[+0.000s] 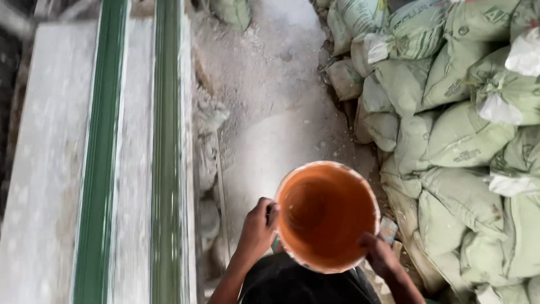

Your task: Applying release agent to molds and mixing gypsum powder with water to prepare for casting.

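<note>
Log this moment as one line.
left hand: holds orange bucket rim | right hand: holds opposite rim | bucket: empty | beside: green sacks

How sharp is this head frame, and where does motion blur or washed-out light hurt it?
Head view: soft overall, with vertical smear on the green rails at left; the dusty floor is washed out pale; the orange bucket, held at its rim by the left hand and right hand, reads clearly though its inside is shaded; the stacked green sacks stay legible in shape.
</note>
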